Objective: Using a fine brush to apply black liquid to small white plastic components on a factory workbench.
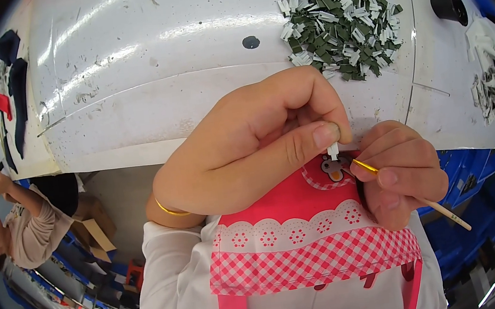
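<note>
While the left hand (252, 144) arches over from the left, wrist bent, it pinches a small white piece (333, 152) between thumb and forefinger, above the apron (269, 206). The right hand (406, 166), lower and just beside it, grips a brush (446, 213) with curled fingers, the gold end toward the piece. The piece's upper part is hidden by the left fingertips, and the folded left fingers show only partly; whether the brush tip touches the piece cannot be told.
</note>
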Demonstrator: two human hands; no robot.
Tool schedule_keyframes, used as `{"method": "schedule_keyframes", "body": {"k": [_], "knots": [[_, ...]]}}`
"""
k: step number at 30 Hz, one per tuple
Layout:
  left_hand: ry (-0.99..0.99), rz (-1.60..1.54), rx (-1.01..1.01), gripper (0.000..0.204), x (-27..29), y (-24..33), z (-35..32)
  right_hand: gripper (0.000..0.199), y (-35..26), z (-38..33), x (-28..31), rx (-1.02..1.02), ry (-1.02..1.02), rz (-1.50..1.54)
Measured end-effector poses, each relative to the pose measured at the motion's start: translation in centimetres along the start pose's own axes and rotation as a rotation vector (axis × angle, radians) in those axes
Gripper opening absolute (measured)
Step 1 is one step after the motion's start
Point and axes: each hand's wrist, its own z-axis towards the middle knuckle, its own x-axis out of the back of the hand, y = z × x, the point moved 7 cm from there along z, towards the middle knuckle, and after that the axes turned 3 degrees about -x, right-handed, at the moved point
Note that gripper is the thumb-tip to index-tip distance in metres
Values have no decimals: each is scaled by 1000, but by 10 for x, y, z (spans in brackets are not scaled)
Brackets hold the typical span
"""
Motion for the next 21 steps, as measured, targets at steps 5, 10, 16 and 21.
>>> {"method": "schedule_keyframes", "body": {"k": [5, 10, 16, 21], "knots": [[-10, -5, 4, 7, 0, 0, 0, 21, 0, 1, 0, -2, 8, -1], [-14, -11, 6, 7, -1, 0, 1, 21, 0, 1, -1, -12, -17, -16], [-23, -10, 4, 7, -1, -1, 1, 21, 0, 2, -2, -3, -9, -23], [-28, -7, 1, 7, -1, -1, 1, 19, -1, 1, -2, 1, 6, -20]]}}
